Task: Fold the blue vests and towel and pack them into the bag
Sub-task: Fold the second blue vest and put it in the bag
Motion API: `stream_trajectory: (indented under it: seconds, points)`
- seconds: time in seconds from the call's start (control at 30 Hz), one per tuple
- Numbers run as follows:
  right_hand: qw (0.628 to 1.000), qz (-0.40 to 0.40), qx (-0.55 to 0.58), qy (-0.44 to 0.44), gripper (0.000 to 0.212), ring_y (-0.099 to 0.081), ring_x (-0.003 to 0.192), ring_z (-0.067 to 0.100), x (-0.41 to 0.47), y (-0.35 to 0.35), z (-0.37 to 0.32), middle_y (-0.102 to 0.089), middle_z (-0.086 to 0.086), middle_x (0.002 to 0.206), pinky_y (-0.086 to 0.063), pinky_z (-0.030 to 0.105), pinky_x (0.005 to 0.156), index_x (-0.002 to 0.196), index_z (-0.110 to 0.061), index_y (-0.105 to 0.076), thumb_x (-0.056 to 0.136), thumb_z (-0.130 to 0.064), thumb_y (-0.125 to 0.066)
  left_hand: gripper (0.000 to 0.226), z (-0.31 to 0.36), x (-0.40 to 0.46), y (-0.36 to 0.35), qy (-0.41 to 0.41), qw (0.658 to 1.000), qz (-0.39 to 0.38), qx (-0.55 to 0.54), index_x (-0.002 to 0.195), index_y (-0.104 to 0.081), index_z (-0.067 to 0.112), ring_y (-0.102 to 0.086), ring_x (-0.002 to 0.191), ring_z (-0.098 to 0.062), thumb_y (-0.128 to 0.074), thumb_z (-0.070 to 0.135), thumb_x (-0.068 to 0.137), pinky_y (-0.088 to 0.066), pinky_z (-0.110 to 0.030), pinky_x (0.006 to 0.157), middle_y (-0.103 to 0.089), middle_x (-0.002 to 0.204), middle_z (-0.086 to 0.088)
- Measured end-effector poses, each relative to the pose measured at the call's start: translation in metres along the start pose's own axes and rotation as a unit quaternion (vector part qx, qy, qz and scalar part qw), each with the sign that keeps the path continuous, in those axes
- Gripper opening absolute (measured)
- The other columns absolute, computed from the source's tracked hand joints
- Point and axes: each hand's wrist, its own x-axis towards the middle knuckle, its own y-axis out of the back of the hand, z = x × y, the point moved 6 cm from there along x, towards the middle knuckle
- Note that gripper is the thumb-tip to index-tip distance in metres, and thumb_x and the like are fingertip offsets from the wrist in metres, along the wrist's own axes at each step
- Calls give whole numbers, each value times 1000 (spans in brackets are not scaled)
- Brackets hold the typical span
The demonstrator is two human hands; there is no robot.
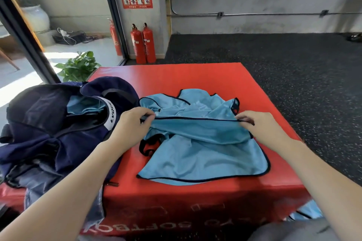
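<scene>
The red surface (195, 76) fills the frame's centre; the navy bag (49, 123) gapes at left, blue cloth already inside; a blue vest (203, 150) lies crumpled mid-frame, thin, slick, dark-trimmed; the left hand (131, 123) and right hand (256, 123) each pinch its taut edge; a careless pull may skew the fold.

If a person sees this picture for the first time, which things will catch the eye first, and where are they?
First, the light blue vest spread in the middle of the bright red soft box; the left hand and right hand pinch its dark-trimmed edge at either end. Next, the open navy bag at the box's left side, with blue fabric inside.
</scene>
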Motion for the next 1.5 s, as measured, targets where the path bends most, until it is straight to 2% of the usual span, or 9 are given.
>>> stream_trajectory:
  seconds: [0.23,0.33,0.47,0.6,0.73,0.93,1.2,1.37,1.5]
  points:
    - [996,-30,-77,25,37,-59,66,14,-65,6,-1,-64,-10,74,-51,39,67,77,-34,-57,86,1,-52,17,36,-54,6,-53,998,-18,-29,98,-66,20,-60,80,-6,-54,8,98,-45,-21,75,-67,86,15]
    - [980,-80,-161,87,42,-63,89,11,-89,-1,3,-67,-15,92,-52,36,84,83,-32,-72,83,6,-55,29,49,-83,-6,-169,981,-65,64,89,-64,24,-53,73,-12,-46,3,85,-38,-28,68,-53,78,17]
    - [958,-130,-230,111,23,-58,107,12,-117,-16,14,-65,-15,107,-47,33,95,111,-29,-70,94,-26,-54,41,37,-114,-28,-206,961,-143,119,89,-68,32,-49,85,-3,-58,-4,69,-33,-33,87,-60,90,16]
    - [956,-130,-237,113,40,-52,116,6,-130,-18,10,-60,-16,119,-42,29,103,122,-29,-68,94,-54,-55,22,16,-126,-39,-133,964,-211,94,110,-67,34,-53,110,-1,-52,36,95,-38,-35,103,-59,107,22]
    - [943,-117,-264,164,28,-57,113,8,-132,-19,2,-66,-14,116,-43,27,97,115,-29,-73,100,-44,-54,50,14,-131,-37,-127,960,-236,80,110,-69,37,-49,107,7,-56,75,80,-38,-19,97,-55,106,25]
    - [936,-78,-292,182,5,-61,88,14,-132,-18,1,-60,-12,91,-49,30,77,91,-25,-62,86,-25,-62,19,15,-132,-36,-145,959,-239,52,104,-74,24,-56,96,-3,-60,32,96,-45,-22,89,-57,96,19]
    - [934,-14,-280,220,13,-60,71,10,-133,-10,0,-54,-11,88,-48,25,54,91,-28,-70,81,-19,-72,43,15,-143,-31,-227,939,-206,159,118,-68,35,-58,100,-15,-55,11,85,-51,-28,88,-59,116,7]
    - [952,-48,-248,173,40,-61,86,4,-134,-11,-8,-55,-18,99,-48,21,70,102,-31,-71,91,-48,-37,36,31,-146,-24,-230,930,-179,223,102,-72,36,-55,90,-10,-62,24,70,-36,-23,76,-59,100,17]
    - [981,-19,-142,129,10,-58,89,-2,-128,-2,-11,-59,-20,95,-49,25,82,96,-31,-72,94,-36,-63,35,27,-139,-20,-179,964,-151,124,116,-71,23,-58,103,-11,-58,17,84,-43,-25,90,-62,109,11]
